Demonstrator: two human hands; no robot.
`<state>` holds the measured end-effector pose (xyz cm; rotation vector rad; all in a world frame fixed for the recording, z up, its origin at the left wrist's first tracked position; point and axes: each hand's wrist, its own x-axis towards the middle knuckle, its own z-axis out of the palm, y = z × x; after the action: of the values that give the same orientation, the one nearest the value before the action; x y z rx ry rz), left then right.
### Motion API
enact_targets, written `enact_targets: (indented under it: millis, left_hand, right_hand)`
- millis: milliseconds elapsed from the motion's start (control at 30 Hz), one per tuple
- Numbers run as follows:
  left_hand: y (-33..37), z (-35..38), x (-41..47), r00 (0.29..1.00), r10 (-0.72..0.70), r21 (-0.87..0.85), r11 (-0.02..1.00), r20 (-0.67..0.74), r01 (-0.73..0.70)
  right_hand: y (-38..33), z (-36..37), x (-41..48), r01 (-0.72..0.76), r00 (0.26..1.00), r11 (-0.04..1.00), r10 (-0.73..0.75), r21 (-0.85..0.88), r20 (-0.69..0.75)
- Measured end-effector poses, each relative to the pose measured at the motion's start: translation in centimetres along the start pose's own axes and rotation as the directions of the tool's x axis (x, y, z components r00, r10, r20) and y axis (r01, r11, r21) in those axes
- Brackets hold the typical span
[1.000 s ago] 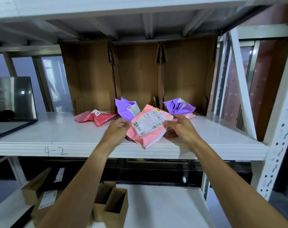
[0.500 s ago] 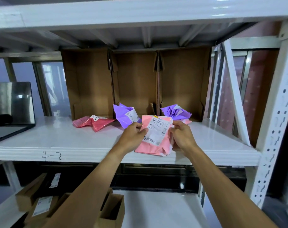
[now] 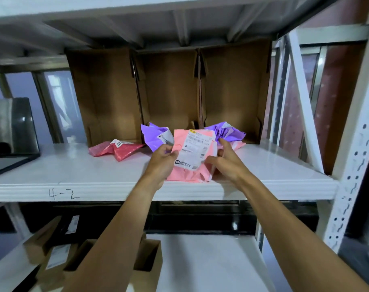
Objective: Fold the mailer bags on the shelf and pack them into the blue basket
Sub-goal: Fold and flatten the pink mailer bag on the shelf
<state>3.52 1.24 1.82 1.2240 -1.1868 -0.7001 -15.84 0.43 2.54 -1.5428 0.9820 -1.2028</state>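
A pink mailer bag (image 3: 186,172) with a white shipping label stands upright at the front of the white shelf (image 3: 74,182). My left hand (image 3: 162,163) pinches its left edge. My right hand (image 3: 225,163) holds its right edge, thumb on the front and index finger raised. Behind it lie a crumpled purple mailer (image 3: 155,137) on the left and another purple mailer (image 3: 227,131) on the right. A red mailer (image 3: 118,149) lies further left on the shelf. No blue basket is in view.
Three open brown cardboard boxes (image 3: 171,98) stand on their sides at the back of the shelf. A dark screen (image 3: 10,127) sits far left. Small cardboard boxes (image 3: 146,260) rest on the lower shelf. A white perforated upright (image 3: 354,157) frames the right side.
The pink mailer has been turned from tilted to upright, label facing me. Both hands shifted to its side edges, and my right index finger has lifted off.
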Motion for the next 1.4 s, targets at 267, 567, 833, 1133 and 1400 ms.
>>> enact_targets:
  millis: [267, 567, 833, 1133, 1400]
  left_hand:
    - [0.1, -0.7, 0.3, 0.997, -0.072, -0.254, 0.964, 0.012, 0.073]
    - [0.5, -0.9, -0.1, 0.996, -0.076, -0.329, 0.94, 0.045, 0.087]
    - [0.9, -1.0, -0.7, 0.985, -0.082, -0.31, 0.942, 0.154, 0.127]
    - [0.8, -1.0, -1.0, 0.972, -0.07, -0.204, 0.972, 0.226, 0.117]
    - [1.3, -0.9, -1.1, 0.976, -0.097, -0.256, 0.956, 0.196, 0.146]
  right_hand:
    - [0.4, 0.5, 0.5, -0.066, 0.974, 0.99, 0.037, 0.125, 0.224]
    - [0.7, 0.8, 0.9, -0.165, 0.963, 0.974, 0.125, 0.158, 0.239]
    - [-0.1, 0.3, 0.0, -0.078, 0.98, 0.997, 0.079, -0.009, 0.183]
    - [-0.8, 0.1, -0.9, -0.022, 0.995, 0.999, 0.018, 0.042, 0.096]
    - [-0.1, -0.4, -0.2, -0.058, 0.995, 0.996, 0.053, 0.061, 0.084]
